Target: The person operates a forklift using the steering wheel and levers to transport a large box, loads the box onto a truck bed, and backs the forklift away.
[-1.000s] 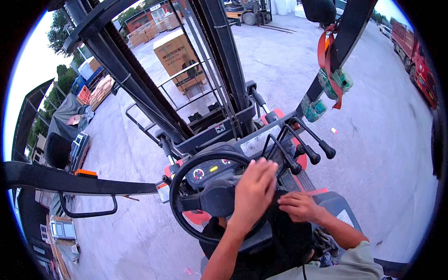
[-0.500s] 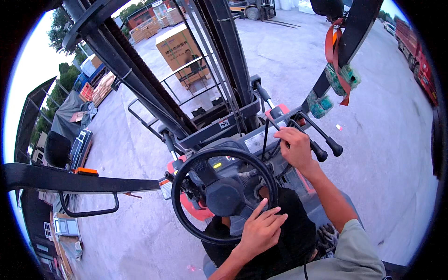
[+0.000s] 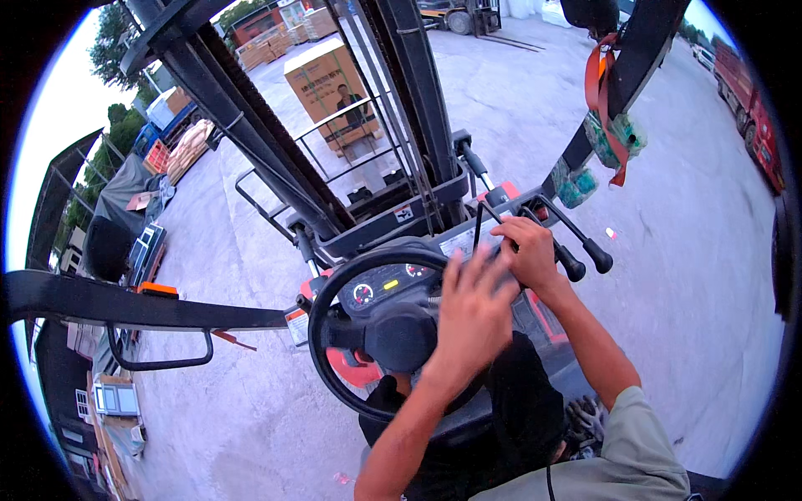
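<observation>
Left hand (image 3: 476,313) is over the steering wheel's (image 3: 316,334) right side, fingers loosely spread (blurry, can't tell if it's touching). Right hand (image 3: 530,252) has fingers curled round the leftmost lever (image 3: 478,224), right of the wheel.

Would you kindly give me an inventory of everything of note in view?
steering wheel: one, black, before the person
levers: several, black, right of the wheel
gauge panel: one, dark, behind the wheel
mast: one, black, ahead
carton: one, brown, beyond the mast
strap: one, red, on the right post
truck: one, red, far right
second forklift: one, partly dark, top centre
left hand: one, bare, over the wheel
right hand: one, bare, at a lever
</observation>
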